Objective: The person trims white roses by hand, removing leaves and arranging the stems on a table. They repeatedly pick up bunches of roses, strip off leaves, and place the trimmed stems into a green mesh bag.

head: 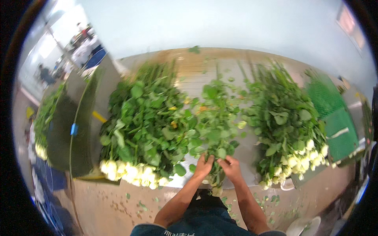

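Both hands are at the near edge of a pale worktable [246, 159], on a small group of white roses [217, 191] whose heads hang toward my body. My left hand [204, 165] has its thumb and fingers closed on the leafy stems [214, 135] just behind the blooms. Close beside it, my right hand [231, 168] pinches the same foliage from the other side. Leaves partly hide the fingertips. The stems run away from me across the table.
A large heap of white roses [144, 126] lies left, another [286, 118] right, blooms toward me. Grey dividers [103, 85] stand at left, a green mesh-and-panel holder [339, 129] at right. Fallen leaves [141, 205] litter the floor. A white container [304, 227] sits at lower right.
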`<action>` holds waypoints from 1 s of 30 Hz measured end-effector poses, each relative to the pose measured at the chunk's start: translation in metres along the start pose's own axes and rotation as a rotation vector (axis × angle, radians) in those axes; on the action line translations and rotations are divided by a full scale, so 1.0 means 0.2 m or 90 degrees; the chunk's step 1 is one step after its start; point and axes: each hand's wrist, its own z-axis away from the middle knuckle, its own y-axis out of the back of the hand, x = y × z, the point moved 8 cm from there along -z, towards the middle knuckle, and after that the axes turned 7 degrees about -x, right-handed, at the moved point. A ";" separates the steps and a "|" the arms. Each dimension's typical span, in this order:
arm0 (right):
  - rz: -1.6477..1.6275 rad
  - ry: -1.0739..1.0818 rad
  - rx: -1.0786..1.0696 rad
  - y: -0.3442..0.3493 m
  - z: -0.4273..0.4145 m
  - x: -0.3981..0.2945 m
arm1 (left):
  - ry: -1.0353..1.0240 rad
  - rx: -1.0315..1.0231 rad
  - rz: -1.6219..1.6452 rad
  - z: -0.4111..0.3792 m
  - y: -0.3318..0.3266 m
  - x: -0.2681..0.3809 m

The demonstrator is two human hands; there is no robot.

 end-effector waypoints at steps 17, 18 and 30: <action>-0.031 0.328 -0.080 -0.69 0.06 -1.06 | -0.300 0.070 -0.277 0.71 0.84 1.00; -0.073 0.314 -0.095 -0.73 0.06 -1.07 | -0.302 0.103 -0.300 0.72 0.95 1.06; 0.098 0.095 0.161 0.17 0.07 -0.26 | 0.156 0.173 -0.867 0.37 1.68 1.05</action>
